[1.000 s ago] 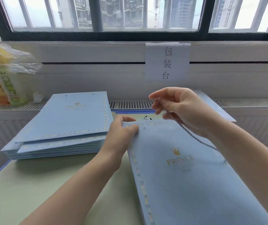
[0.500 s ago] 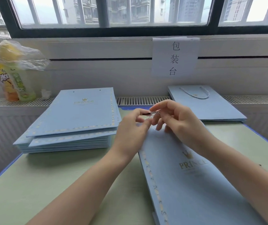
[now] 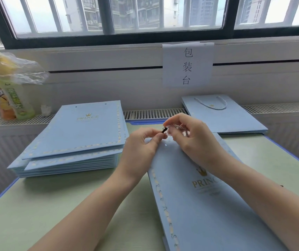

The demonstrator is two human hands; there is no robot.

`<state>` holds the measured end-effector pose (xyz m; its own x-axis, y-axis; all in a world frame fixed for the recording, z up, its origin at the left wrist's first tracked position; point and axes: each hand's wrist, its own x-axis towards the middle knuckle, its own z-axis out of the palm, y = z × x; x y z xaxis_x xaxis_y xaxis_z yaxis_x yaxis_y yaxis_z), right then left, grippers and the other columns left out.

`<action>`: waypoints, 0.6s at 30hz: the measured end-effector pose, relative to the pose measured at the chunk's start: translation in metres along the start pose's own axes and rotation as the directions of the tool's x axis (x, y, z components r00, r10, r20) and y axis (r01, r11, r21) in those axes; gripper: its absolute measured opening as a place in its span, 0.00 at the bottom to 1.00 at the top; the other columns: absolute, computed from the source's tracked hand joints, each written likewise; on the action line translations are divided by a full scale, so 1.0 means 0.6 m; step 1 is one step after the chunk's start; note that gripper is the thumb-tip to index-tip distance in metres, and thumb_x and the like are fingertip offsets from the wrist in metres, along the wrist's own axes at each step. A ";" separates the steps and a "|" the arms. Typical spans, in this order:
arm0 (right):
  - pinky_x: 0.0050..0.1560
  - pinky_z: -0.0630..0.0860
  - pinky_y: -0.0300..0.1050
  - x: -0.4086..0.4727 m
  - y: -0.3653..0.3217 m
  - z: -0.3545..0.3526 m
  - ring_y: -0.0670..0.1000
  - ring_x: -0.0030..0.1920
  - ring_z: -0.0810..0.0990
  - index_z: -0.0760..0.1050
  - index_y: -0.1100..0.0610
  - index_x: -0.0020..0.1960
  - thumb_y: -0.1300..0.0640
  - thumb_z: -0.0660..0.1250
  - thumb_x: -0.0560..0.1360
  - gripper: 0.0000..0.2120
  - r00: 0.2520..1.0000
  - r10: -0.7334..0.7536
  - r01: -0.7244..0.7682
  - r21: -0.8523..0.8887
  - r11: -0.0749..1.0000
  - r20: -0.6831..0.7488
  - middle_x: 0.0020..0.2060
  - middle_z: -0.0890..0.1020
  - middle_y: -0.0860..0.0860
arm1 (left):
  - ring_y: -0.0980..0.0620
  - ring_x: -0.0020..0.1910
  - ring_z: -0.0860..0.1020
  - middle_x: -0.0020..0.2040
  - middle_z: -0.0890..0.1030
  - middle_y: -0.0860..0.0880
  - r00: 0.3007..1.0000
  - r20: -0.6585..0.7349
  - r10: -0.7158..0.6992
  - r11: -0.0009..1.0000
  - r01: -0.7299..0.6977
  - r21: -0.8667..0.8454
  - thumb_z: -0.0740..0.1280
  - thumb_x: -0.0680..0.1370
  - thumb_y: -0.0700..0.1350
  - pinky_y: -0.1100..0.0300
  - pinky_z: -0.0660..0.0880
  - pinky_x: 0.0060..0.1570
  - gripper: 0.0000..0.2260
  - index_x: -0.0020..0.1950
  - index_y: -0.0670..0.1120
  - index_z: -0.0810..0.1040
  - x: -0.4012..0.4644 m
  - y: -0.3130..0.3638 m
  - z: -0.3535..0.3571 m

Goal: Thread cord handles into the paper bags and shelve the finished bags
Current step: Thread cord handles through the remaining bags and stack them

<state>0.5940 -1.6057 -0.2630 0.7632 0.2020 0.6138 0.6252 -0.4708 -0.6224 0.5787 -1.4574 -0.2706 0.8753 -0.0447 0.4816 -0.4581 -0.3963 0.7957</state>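
Hands (image 3: 165,140) pinch cord tip (image 3: 164,130) over bag (image 3: 190,196), between bag stack (image 3: 76,138) and finished bag (image 3: 223,116).

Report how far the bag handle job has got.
Done: one bag with a cord handle lies at the back right. In hand: both hands, left hand and right hand, pinch the cord tip just above a hole in the front bag. Left: the stack of unthreaded bags, then shelving.

Wall sign (image 3: 188,64): we read 包装台, black characters, top to bottom.
Near bag (image 3: 206,205): we read PRINCE in gold under a crown.
Stack's top bag (image 3: 83,129): we read PRINCE, also gold.
Bottle (image 3: 9,95) label: print illegible.
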 end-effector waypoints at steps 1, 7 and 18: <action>0.42 0.69 0.28 -0.001 0.000 0.001 0.43 0.41 0.77 0.78 0.55 0.49 0.64 0.65 0.77 0.06 1.000 -0.014 0.014 -0.002 1.000 0.018 0.40 0.80 0.44 | 0.62 0.48 0.78 0.45 0.83 0.57 1.000 0.001 0.000 1.000 0.000 -0.001 0.66 0.78 0.41 0.74 0.69 0.48 0.07 0.45 0.47 0.84 -0.001 -0.001 0.000; 0.40 0.70 0.33 -0.001 0.003 -0.002 0.42 0.35 0.75 0.77 0.54 0.45 0.60 0.66 0.76 0.03 0.998 -0.032 0.033 -0.024 0.999 0.059 0.36 0.79 0.44 | 0.57 0.47 0.79 0.44 0.83 0.54 1.000 -0.011 -0.014 0.997 0.015 0.081 0.65 0.79 0.42 0.66 0.72 0.49 0.07 0.46 0.47 0.83 -0.001 -0.003 0.002; 0.38 0.71 0.48 -0.003 0.001 -0.010 0.54 0.36 0.75 0.74 0.59 0.38 0.57 0.71 0.73 0.09 0.983 0.005 0.000 -0.030 1.000 0.181 0.33 0.79 0.54 | 0.62 0.33 0.74 0.30 0.79 0.57 0.998 -0.026 -0.058 0.992 0.061 0.114 0.61 0.80 0.42 0.67 0.67 0.36 0.15 0.35 0.46 0.80 0.005 0.006 -0.010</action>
<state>0.5918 -1.6117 -0.2613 0.7835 0.3518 0.5122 0.6201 -0.4961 -0.6078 0.5785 -1.4537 -0.2641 0.8960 0.0022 0.4441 -0.3836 -0.5001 0.7764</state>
